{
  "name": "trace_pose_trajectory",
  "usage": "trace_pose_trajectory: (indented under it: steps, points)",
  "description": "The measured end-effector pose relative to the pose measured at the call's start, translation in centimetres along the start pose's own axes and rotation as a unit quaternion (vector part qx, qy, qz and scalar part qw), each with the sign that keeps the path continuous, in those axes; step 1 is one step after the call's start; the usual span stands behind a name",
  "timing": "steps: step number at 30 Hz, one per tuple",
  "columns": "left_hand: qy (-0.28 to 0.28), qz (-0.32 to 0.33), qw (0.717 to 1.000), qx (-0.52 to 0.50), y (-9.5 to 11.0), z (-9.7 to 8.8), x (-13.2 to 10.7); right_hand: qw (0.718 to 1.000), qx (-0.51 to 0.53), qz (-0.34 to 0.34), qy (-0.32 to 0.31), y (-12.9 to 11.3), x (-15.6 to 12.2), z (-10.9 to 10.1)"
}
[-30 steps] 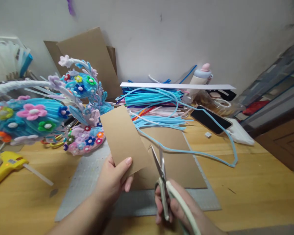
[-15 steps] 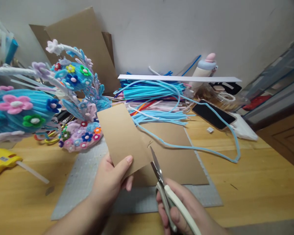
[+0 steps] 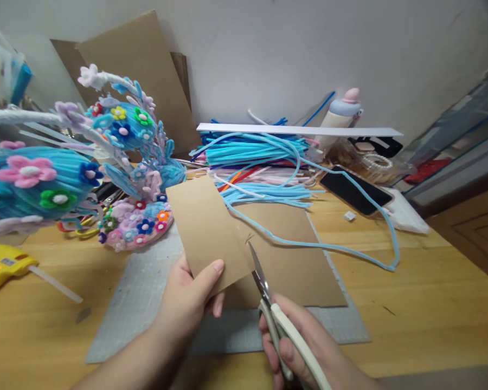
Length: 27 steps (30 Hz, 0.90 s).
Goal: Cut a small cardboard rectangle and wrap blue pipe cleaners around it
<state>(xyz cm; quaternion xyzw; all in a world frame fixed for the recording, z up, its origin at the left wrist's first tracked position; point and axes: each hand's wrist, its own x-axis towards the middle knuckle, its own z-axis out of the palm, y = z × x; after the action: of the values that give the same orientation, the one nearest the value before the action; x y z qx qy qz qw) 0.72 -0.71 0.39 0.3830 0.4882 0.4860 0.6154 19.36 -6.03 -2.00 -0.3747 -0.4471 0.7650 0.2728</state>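
My left hand (image 3: 193,290) pinches a rectangular piece of brown cardboard (image 3: 205,227) near its lower edge, thumb on top. In my right hand (image 3: 301,341) is a pair of scissors (image 3: 274,311) with pale handles. The blades are slightly apart and point up at the right edge of the held piece; whether they touch it I cannot tell. Beneath lies a larger cardboard sheet (image 3: 301,265) on a grey cutting mat (image 3: 117,319). A long light-blue pipe cleaner (image 3: 293,242) loops across that sheet and over the table.
Bundles of blue pipe cleaners (image 3: 252,154) lie at the back under a white strip (image 3: 301,130). Flower-covered pipe-cleaner crafts (image 3: 122,124) stand on the left, above a yellow glue gun (image 3: 10,265). On the right are a phone (image 3: 353,189) and a bottle (image 3: 339,116).
The held cardboard and my left hand have shifted very slightly right. The scissors have barely moved, and both grips stay the same.
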Motion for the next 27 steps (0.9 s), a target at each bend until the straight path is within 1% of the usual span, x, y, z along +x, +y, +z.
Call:
trace_pose_trajectory:
  steps: [2,6,11,14,16,21,27]
  points:
    - [0.003,0.0,1.0,0.001,0.09,0.04,0.05,1.0,0.004,0.001,-0.001,-0.01,0.09,0.0]
    - [-0.021,-0.008,1.0,0.014,-0.01,-0.15,0.19,1.0,0.012,-0.002,-0.004,-0.05,0.23,0.06]
    - [-0.004,-0.004,1.0,0.013,-0.13,-0.11,0.1,1.0,0.009,0.004,0.003,-0.1,0.25,0.17]
    - [-0.024,-0.011,1.0,0.012,-0.03,0.02,-0.01,1.0,0.01,0.006,0.004,-0.06,0.28,0.2]
    - [-0.029,-0.024,0.999,0.002,0.1,0.12,-0.06,1.0,0.008,0.019,0.013,-0.14,0.28,0.26]
    - [-0.016,-0.035,0.999,-0.006,0.31,0.26,-0.09,0.998,-0.004,0.056,0.037,-0.65,0.21,0.6]
    - [-0.012,-0.032,0.999,-0.011,0.32,0.41,-0.1,0.998,-0.004,0.043,0.053,-0.68,0.3,0.95]
